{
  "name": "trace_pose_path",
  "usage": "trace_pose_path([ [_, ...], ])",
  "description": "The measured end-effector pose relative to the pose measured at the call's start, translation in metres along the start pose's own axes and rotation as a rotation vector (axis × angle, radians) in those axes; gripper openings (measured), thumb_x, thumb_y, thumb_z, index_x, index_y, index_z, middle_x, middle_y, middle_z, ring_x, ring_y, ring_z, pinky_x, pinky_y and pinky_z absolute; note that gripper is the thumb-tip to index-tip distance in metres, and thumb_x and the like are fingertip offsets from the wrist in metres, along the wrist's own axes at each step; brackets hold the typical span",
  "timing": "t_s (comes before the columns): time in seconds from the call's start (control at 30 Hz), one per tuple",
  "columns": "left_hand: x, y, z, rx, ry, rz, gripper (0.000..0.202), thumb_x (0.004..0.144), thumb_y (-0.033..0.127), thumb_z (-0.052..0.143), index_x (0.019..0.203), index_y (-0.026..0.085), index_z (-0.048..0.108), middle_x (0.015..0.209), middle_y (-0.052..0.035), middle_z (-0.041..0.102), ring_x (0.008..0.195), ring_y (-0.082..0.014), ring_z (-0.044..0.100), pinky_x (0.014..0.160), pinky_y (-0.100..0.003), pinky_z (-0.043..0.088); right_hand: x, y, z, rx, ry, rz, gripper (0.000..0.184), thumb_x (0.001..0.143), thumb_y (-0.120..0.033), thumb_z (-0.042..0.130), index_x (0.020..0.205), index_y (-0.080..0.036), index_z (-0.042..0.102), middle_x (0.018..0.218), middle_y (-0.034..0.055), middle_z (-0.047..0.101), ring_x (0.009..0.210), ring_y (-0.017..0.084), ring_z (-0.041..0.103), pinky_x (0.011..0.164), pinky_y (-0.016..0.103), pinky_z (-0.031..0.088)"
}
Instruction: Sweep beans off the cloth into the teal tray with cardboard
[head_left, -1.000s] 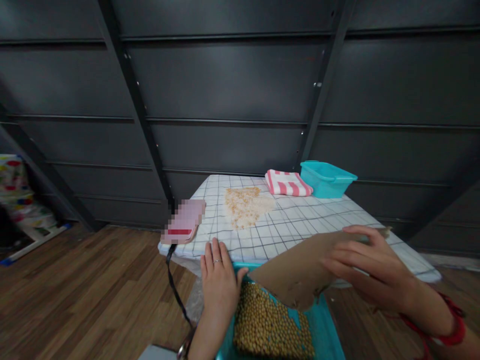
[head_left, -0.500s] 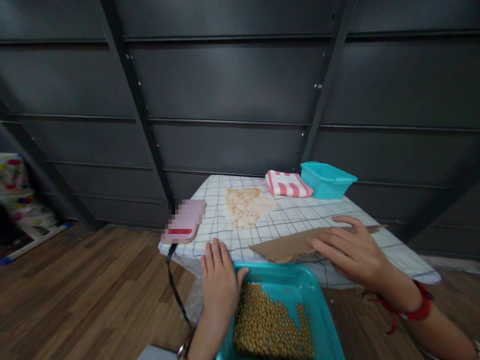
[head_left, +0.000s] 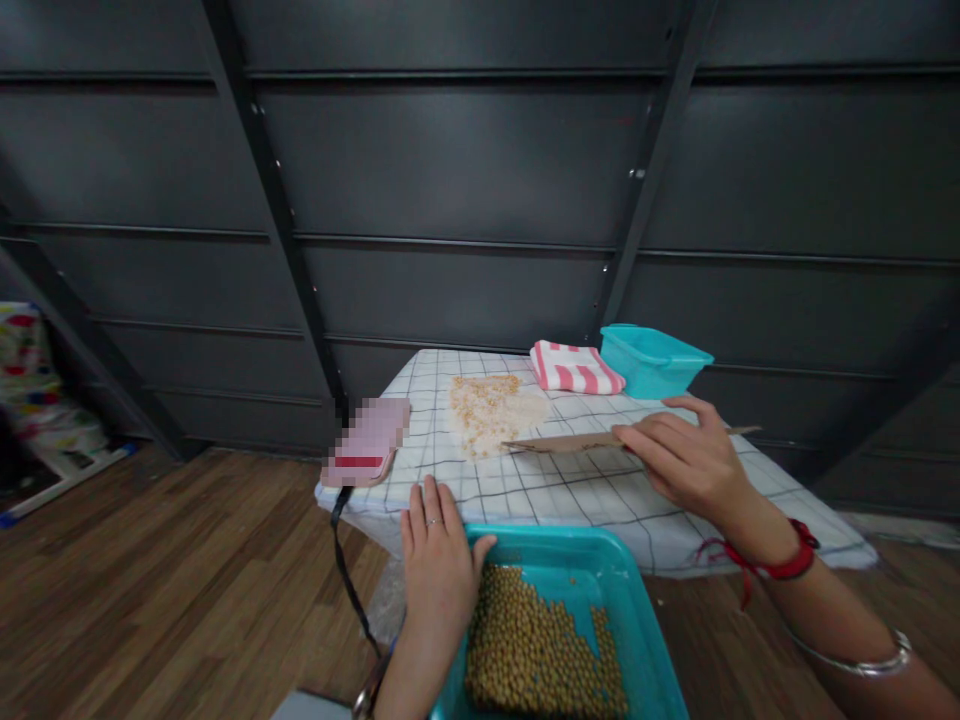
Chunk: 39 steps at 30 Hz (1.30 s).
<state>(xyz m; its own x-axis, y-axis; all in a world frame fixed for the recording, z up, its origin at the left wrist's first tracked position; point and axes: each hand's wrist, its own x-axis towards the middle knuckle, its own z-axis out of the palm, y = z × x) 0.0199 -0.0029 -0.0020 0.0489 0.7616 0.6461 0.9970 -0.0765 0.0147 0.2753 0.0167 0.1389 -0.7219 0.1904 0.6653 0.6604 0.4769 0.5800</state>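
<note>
My right hand (head_left: pixel 682 455) grips a strip of brown cardboard (head_left: pixel 562 442), held nearly edge-on over the checked tablecloth. The strip's left end is close to a spread of pale grains mixed with yellowish beans (head_left: pixel 487 412) on the cloth. Resting flat with fingers stretched, my left hand (head_left: pixel 439 550) lies at the front table edge, its thumb against the rim of a teal tray (head_left: pixel 555 535). Inside that tray is a heap of small round tan beans (head_left: pixel 540 640).
A pink blurred object (head_left: pixel 371 440) with a black strap sits at the table's left. At the back are a folded pink-and-white striped towel (head_left: pixel 576 368) and a smaller turquoise basket (head_left: pixel 656 360). Behind the table stands a dark panelled wall (head_left: pixel 457 160).
My right hand has lifted the cardboard away from the tray's far rim, farther onto the table, and turned it more edge-on. My left hand stays in place.
</note>
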Motion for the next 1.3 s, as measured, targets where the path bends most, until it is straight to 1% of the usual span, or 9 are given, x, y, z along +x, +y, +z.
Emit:
trace_pose_path([
  [0.07, 0.0, 0.001, 0.0, -0.002, 0.005, -0.004, 0.067, 0.08, 0.053, 0.033, 0.121, 0.001, 0.042, 0.127, -0.0245, 0.043, 0.12, -0.0361, 0.035, 0.093, -0.051, 0.036, 0.0, 0.006, 0.004, -0.037, -0.024, 0.02, 0.033, 0.073, -0.001, 0.04, 0.097, -0.019, 0.052, 0.067, -0.0003, 0.061, 0.063, 0.013, 0.053, 0.079, 0.035, 0.035],
  [0.17, 0.0, 0.001, -0.001, -0.019, 0.006, -0.009, 0.066, 0.079, 0.052, 0.036, 0.12, 0.001, 0.043, 0.127, -0.0243, 0.044, 0.12, -0.0363, 0.035, 0.093, -0.051, 0.035, 0.004, 0.012, 0.018, -0.055, -0.036, 0.044, 0.03, 0.072, 0.001, 0.039, 0.089, -0.017, 0.055, 0.066, 0.0002, 0.061, 0.064, 0.014, 0.052, 0.078, 0.035, 0.035],
  [0.27, 0.001, 0.001, -0.002, -0.027, -0.01, -0.009, 0.066, 0.079, 0.052, 0.038, 0.12, 0.001, 0.043, 0.127, -0.0253, 0.043, 0.12, -0.037, 0.035, 0.092, -0.053, 0.035, 0.008, 0.013, 0.035, -0.05, -0.008, 0.039, 0.027, 0.072, 0.001, 0.039, 0.083, -0.016, 0.055, 0.064, 0.0001, 0.06, 0.063, 0.013, 0.052, 0.078, 0.034, 0.035],
  [0.37, 0.001, 0.001, -0.003, -0.003, -0.011, 0.009, 0.067, 0.078, 0.053, 0.038, 0.119, 0.0, 0.044, 0.127, -0.0256, 0.043, 0.119, -0.0376, 0.036, 0.091, -0.052, 0.036, 0.011, 0.011, 0.044, -0.041, -0.027, 0.021, 0.026, 0.073, 0.001, 0.038, 0.082, -0.016, 0.056, 0.063, -0.0004, 0.059, 0.063, 0.013, 0.051, 0.078, 0.034, 0.035],
  [0.6, 0.003, 0.001, -0.004, 0.062, 0.048, 0.021, 0.067, 0.079, 0.054, 0.035, 0.116, -0.001, 0.047, 0.122, -0.0242, 0.048, 0.115, -0.037, 0.041, 0.088, -0.049, 0.04, 0.006, 0.006, 0.033, 0.024, -0.062, 0.011, 0.027, 0.073, 0.001, 0.037, 0.083, -0.017, 0.055, 0.066, 0.0002, 0.059, 0.065, 0.013, 0.051, 0.08, 0.034, 0.034],
  [0.77, 0.003, 0.001, -0.005, 0.07, 0.055, 0.035, 0.068, 0.078, 0.054, 0.036, 0.115, -0.002, 0.047, 0.122, -0.0243, 0.049, 0.114, -0.0369, 0.042, 0.088, -0.048, 0.041, 0.003, 0.007, 0.027, 0.051, -0.027, 0.041, 0.027, 0.072, 0.001, 0.039, 0.084, -0.019, 0.054, 0.065, -0.0012, 0.06, 0.064, 0.012, 0.051, 0.081, 0.033, 0.034],
  [0.97, 0.002, 0.002, -0.002, 0.053, 0.086, 0.029, 0.068, 0.079, 0.053, 0.036, 0.115, -0.003, 0.046, 0.122, -0.0254, 0.048, 0.115, -0.0377, 0.04, 0.088, -0.049, 0.039, 0.008, 0.011, 0.039, -0.009, -0.014, 0.063, 0.028, 0.072, 0.0, 0.039, 0.082, -0.019, 0.055, 0.066, -0.0008, 0.061, 0.064, 0.013, 0.051, 0.081, 0.034, 0.033],
  [1.13, 0.001, 0.002, 0.001, 0.034, 0.06, 0.017, 0.067, 0.079, 0.052, 0.036, 0.118, -0.002, 0.044, 0.124, -0.0252, 0.046, 0.117, -0.0375, 0.038, 0.09, -0.05, 0.037, 0.012, 0.011, 0.049, -0.019, -0.04, 0.05, 0.03, 0.072, 0.0, 0.037, 0.083, -0.02, 0.056, 0.065, -0.0007, 0.06, 0.064, 0.014, 0.051, 0.078, 0.034, 0.034],
  [1.3, 0.001, 0.0, 0.0, 0.019, 0.038, 0.013, 0.067, 0.079, 0.053, 0.035, 0.119, 0.0, 0.043, 0.125, -0.0244, 0.045, 0.118, -0.0372, 0.037, 0.09, -0.05, 0.037, 0.012, 0.007, 0.045, 0.012, -0.041, 0.023, 0.026, 0.074, -0.001, 0.038, 0.084, -0.019, 0.055, 0.065, -0.0004, 0.06, 0.065, 0.014, 0.052, 0.079, 0.034, 0.034],
])
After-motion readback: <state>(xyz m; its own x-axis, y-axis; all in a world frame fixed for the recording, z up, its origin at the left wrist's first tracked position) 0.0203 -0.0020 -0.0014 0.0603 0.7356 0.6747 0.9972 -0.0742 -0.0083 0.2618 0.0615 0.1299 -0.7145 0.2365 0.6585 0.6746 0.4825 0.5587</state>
